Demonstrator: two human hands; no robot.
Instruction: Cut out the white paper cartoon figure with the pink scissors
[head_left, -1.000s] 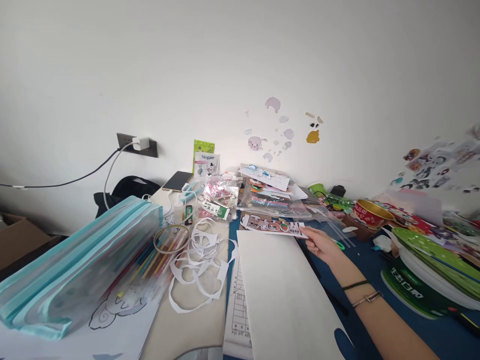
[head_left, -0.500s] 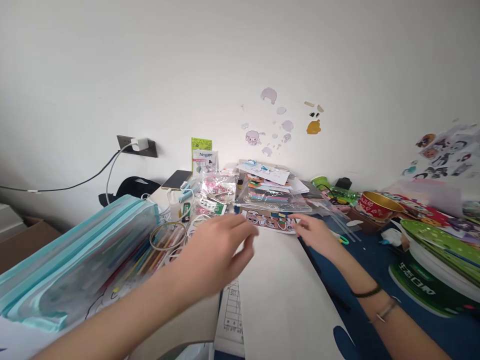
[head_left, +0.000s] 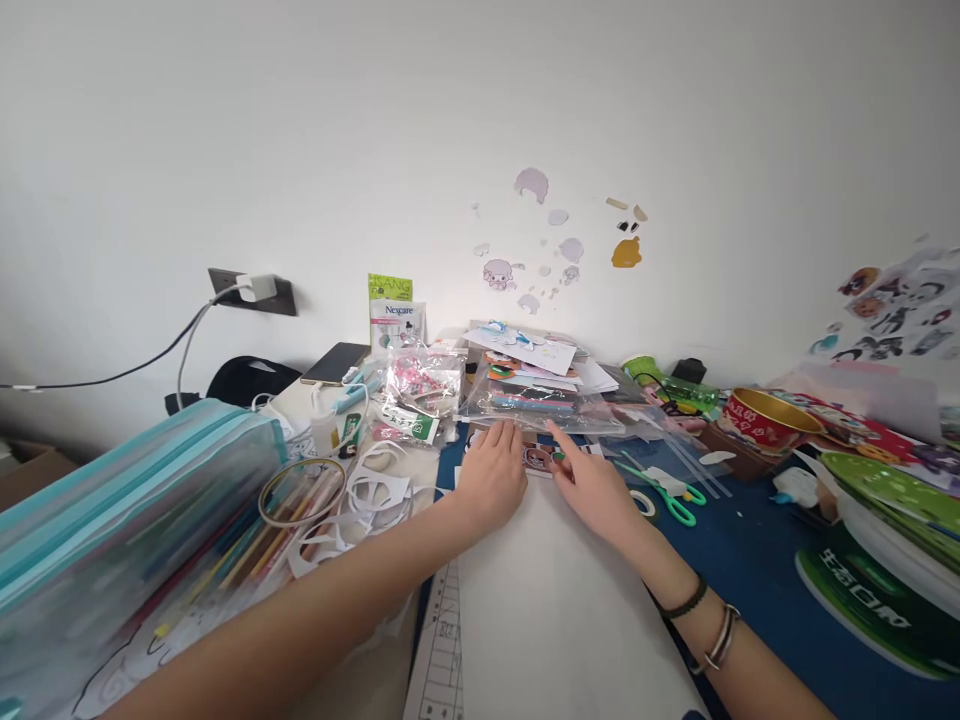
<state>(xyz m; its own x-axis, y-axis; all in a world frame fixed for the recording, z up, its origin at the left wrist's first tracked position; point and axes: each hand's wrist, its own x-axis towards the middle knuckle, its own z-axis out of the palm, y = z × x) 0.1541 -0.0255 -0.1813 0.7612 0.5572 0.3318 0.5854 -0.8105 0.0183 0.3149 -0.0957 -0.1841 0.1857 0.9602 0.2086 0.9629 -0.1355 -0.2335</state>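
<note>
A printed strip with cartoon characters (head_left: pixel 538 457) lies at the far end of a long white sheet (head_left: pixel 555 590). My left hand (head_left: pixel 495 475) rests flat over the strip's left part, fingers together and stretched forward, covering much of it. On the strip's right side is my right hand (head_left: pixel 592 485), index finger extended and thumb near the edge; its other fingers are partly curled. Neither hand shows anything held in it. To the right of my right hand lie green-handled scissors (head_left: pixel 679 510) and a small roll of tape (head_left: pixel 643 504).
Behind the strip sits a clear plastic bag of papers (head_left: pixel 525 400). On the left are a blue-edged mesh pouch (head_left: pixel 150 500), pencils (head_left: pixel 262 540) and white paper scraps (head_left: pixel 375 490). A red bowl (head_left: pixel 761 425) and a green-labelled tub (head_left: pixel 862 600) stand on the right.
My left hand has moved forward and come down flat on the strip. My right hand has shifted slightly left and nearer, its index finger now pointing forward. The scissors now show more fully.
</note>
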